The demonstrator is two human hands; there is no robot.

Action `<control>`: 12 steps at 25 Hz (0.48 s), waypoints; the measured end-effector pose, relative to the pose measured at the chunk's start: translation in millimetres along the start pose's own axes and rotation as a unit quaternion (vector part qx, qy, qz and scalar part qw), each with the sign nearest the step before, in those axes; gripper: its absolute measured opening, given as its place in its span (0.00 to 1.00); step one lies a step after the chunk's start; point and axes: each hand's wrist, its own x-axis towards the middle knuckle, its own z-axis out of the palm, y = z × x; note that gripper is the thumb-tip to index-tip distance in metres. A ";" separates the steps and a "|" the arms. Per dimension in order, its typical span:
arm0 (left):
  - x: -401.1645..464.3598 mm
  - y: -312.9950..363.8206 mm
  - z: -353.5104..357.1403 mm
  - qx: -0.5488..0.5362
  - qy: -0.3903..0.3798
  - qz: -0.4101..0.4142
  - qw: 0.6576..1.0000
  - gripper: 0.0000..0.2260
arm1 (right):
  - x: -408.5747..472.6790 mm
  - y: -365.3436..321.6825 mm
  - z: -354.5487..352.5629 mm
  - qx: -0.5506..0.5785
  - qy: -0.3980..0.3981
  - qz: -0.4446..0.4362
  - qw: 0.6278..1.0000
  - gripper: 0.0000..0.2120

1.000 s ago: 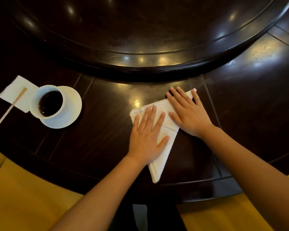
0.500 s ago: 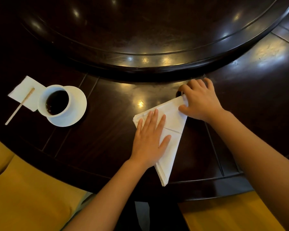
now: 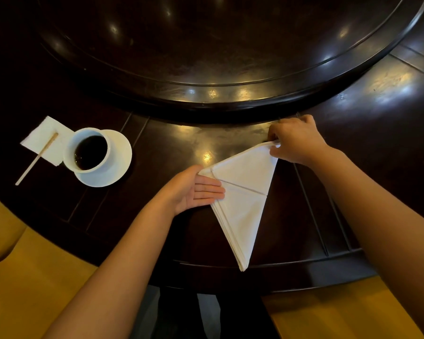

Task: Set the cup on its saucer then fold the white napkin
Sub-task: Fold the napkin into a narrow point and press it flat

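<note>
A white cup (image 3: 88, 150) of dark drink stands on its white saucer (image 3: 119, 165) at the left of the dark table. The white napkin (image 3: 242, 199) lies folded into a long triangle, its tip pointing toward the table's near edge. My left hand (image 3: 194, 189) rests palm up at the napkin's left corner, fingers flat and sideways against the cloth. My right hand (image 3: 295, 140) pinches the napkin's upper right corner, lifted slightly off the table.
A small paper napkin (image 3: 43, 139) with a wooden stirrer (image 3: 37, 159) on it lies left of the cup. A raised round turntable (image 3: 230, 99) fills the table's middle behind the napkin. Yellow seat cushions (image 3: 34, 277) flank the near edge.
My left hand slid off the top of the napkin to its left corner and turned palm up. My right hand went from flat on the cloth to pinching the upper right corner.
</note>
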 end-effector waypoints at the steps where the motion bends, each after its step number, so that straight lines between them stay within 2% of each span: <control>1: 1.7 0.3 -3.3 -0.021 -0.011 -0.010 1.000 0.28 | -3.1 -2.6 -4.5 0.026 0.013 -0.002 1.000 0.10; 4: 3.9 1.9 -6.3 -0.042 -0.030 -0.026 0.998 0.29 | -23.6 -16.7 -23.8 0.134 0.062 -0.013 0.989 0.09; 7: 3.1 4.3 -3.5 -0.019 -0.018 -0.027 0.999 0.27 | -56.6 -35.5 -38.5 0.168 0.095 -0.056 0.980 0.05; 12: -0.8 -0.6 5.4 0.034 0.024 0.027 0.999 0.09 | -109.9 -63.9 -42.4 0.176 0.116 -0.112 0.971 0.05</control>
